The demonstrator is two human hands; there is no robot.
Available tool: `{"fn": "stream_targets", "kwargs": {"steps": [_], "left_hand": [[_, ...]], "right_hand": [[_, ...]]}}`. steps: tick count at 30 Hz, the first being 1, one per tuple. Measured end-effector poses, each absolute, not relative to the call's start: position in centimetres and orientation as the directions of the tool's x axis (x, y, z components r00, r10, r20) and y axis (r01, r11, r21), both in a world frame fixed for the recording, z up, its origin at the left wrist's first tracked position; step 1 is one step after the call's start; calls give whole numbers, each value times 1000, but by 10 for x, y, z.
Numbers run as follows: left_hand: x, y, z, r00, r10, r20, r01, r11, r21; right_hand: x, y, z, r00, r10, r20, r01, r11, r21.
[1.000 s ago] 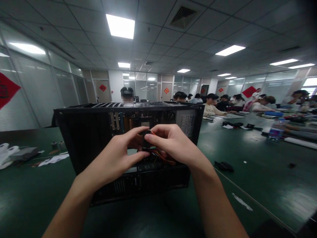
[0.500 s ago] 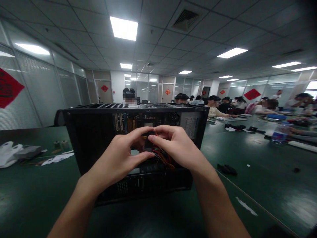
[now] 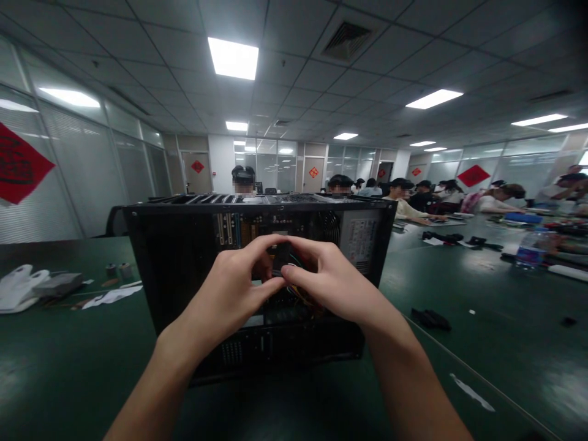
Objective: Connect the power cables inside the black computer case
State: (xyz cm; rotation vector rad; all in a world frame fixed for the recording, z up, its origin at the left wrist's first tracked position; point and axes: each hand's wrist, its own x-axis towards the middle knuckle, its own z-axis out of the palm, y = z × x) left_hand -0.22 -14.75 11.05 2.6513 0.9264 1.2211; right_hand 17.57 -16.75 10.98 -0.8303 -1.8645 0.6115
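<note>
An open black computer case (image 3: 160, 257) lies on its side frame in front of me, its interior facing me. Inside it I see expansion slots (image 3: 225, 229), a dark fan (image 3: 329, 225) and a power supply with a label (image 3: 359, 236). My left hand (image 3: 232, 285) and my right hand (image 3: 331, 282) meet at the opening. Between their fingertips is a black cable connector (image 3: 282, 254), pinched from both sides and partly covered. Coloured wires (image 3: 301, 295) run from it beneath my right hand. Whether the connector touches the board cannot be seen.
On the green table (image 3: 59, 367), a white plastic bag (image 3: 21, 285), grey box (image 3: 59, 283) and two small cylinders lie left. To the right are a black object (image 3: 430, 319), a paper strip (image 3: 472, 392) and a water bottle (image 3: 530, 248). Several people sit farther back.
My fingertips have closed more tightly round the connector, and the right thumb has moved lower on it. The whole view has shifted slightly.
</note>
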Motion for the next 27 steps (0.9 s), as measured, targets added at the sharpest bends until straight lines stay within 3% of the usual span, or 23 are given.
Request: {"fn": "stream_targets", "kwargs": {"steps": [8,14,19,22,27], "left_hand": [[-1,-146,109,515,571,640,467,-813,350],[-1,-144,110,499,552,667,486,-816,312],[-3,-130,102,460,437,773,566,-815,124],[-3,-121,95,455,346,820,631,-776,-23],[-5,-110,91,453,271,849,644,-758,-101]], "right_hand": [[186,-164,108,-346,799,492,208,576,-790],[185,-161,107,-332,801,498,178,571,-801],[172,-140,95,-167,788,592,112,612,-783],[164,-130,88,-22,739,674,176,666,-725],[167,-121,81,-66,688,723,272,710,-650]]}}
